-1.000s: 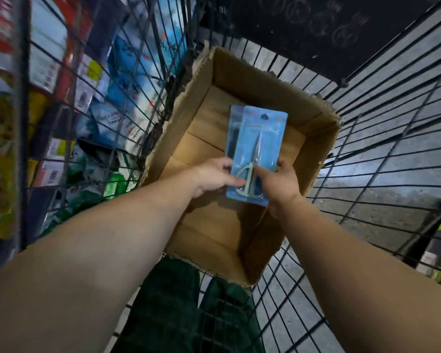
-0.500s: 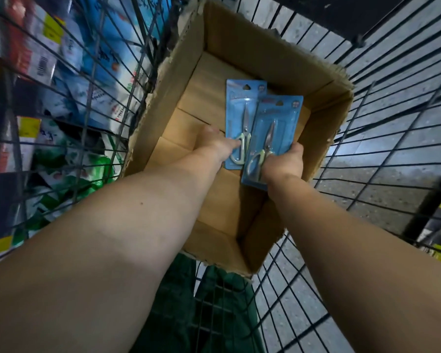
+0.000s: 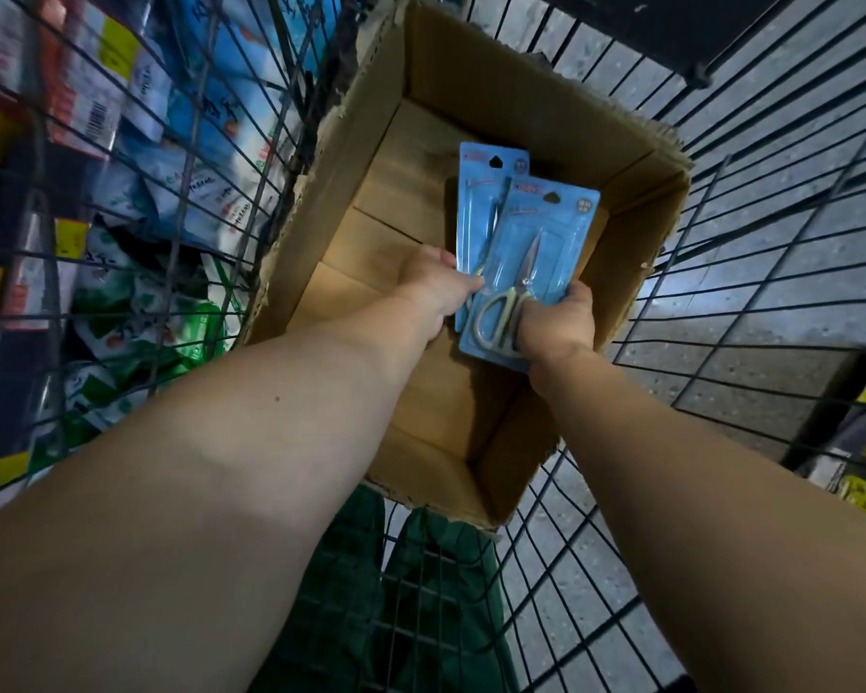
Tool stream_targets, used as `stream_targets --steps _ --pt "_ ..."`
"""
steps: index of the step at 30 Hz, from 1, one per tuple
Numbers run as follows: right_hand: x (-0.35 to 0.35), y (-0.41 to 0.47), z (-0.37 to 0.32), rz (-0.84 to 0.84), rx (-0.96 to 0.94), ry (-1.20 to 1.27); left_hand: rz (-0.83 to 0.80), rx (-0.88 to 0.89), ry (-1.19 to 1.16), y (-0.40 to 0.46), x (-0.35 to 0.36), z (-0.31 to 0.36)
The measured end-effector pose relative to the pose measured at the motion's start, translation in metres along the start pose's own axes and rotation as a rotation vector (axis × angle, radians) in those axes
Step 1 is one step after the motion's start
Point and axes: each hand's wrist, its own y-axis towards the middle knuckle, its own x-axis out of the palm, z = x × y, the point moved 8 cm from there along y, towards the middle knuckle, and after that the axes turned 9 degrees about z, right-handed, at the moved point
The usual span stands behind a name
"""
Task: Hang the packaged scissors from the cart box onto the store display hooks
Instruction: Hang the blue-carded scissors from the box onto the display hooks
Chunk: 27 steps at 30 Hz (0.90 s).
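Head view shows both blue scissor packs over the open cardboard box (image 3: 546, 117) in the wire cart (image 3: 721, 242) — left hand (image 3: 433, 290) pinching the rear pack (image 3: 481, 202), right hand (image 3: 553, 322) gripping the front pack (image 3: 536, 262) — hanging not yet begun.

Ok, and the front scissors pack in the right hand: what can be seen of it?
The front scissors pack is a blue card with a clear blister and a hang hole on top. Inside, scissors point up, pale handles down. It tilts right over the cardboard box, overlaps the second pack, and the right hand grips its bottom.
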Motion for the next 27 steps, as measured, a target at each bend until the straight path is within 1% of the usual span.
stream_targets --steps 3,7,10,14,17,21,24,27 --pt "-0.003 -0.009 -0.005 -0.026 -0.056 0.031 0.003 0.036 -0.044 -0.009 -0.012 0.003" --pt "-0.006 -0.031 -0.012 -0.079 -0.086 0.053 -0.059 0.076 -0.079 -0.029 -0.033 0.011" --pt "-0.015 -0.053 -0.023 -0.084 -0.141 0.058 -0.076 0.101 -0.084 -0.048 -0.053 0.020" --pt "-0.033 -0.091 -0.045 -0.078 -0.239 0.083 -0.047 0.221 -0.054 -0.082 -0.081 0.042" --pt "-0.045 -0.117 -0.056 -0.069 -0.282 0.127 -0.080 0.292 -0.094 -0.118 -0.097 0.062" --pt "-0.070 -0.155 -0.072 -0.068 -0.346 0.180 -0.080 0.364 -0.125 -0.166 -0.123 0.087" --pt "-0.087 -0.175 -0.085 -0.118 -0.418 0.223 -0.029 0.393 -0.152 -0.204 -0.150 0.098" --pt "-0.101 -0.202 -0.103 -0.224 -0.511 0.195 0.027 0.471 -0.188 -0.244 -0.177 0.100"
